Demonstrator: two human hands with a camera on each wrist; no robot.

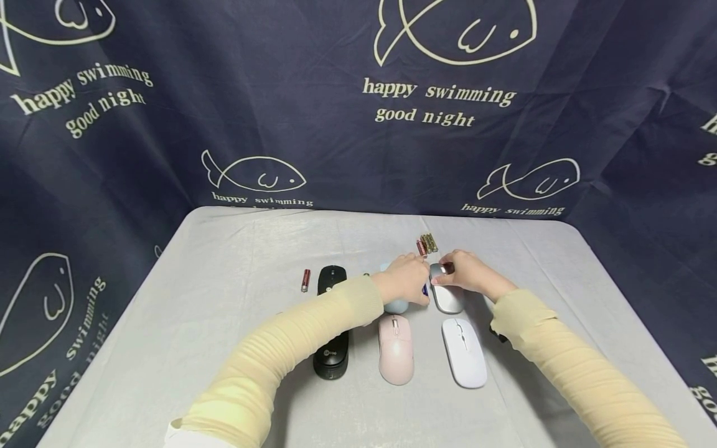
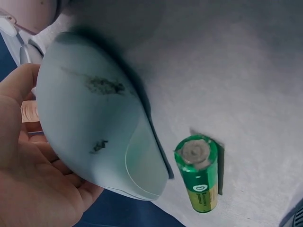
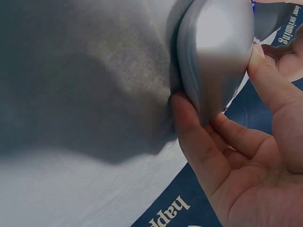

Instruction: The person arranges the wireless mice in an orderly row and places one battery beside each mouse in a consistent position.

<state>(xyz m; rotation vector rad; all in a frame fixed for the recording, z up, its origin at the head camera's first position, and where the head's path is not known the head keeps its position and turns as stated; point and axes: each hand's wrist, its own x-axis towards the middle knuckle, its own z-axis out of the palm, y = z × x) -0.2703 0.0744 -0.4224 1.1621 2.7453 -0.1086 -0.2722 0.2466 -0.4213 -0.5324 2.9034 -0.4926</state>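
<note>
In the head view, my right hand (image 1: 467,272) holds the front end of a silver-grey computer mouse (image 1: 447,300), thumb on one side and fingers on the other. The right wrist view shows this grip on the mouse (image 3: 215,52) close up. My left hand (image 1: 404,278) is just left of it, over a light-blue mouse (image 1: 396,306). A small blue item (image 1: 425,290) shows between its thumb and fingers; I cannot tell whether they pinch it. In the left wrist view, the light-blue mouse (image 2: 94,113) hides the left fingertips. A green battery (image 2: 199,172) lies beside that mouse.
A pink mouse (image 1: 396,351) and a white mouse (image 1: 465,353) lie nearer me. Two black mice (image 1: 332,277) sit to the left, partly behind my sleeve, with a red battery (image 1: 305,280) beside them. Several gold and red batteries (image 1: 429,242) lie beyond my hands.
</note>
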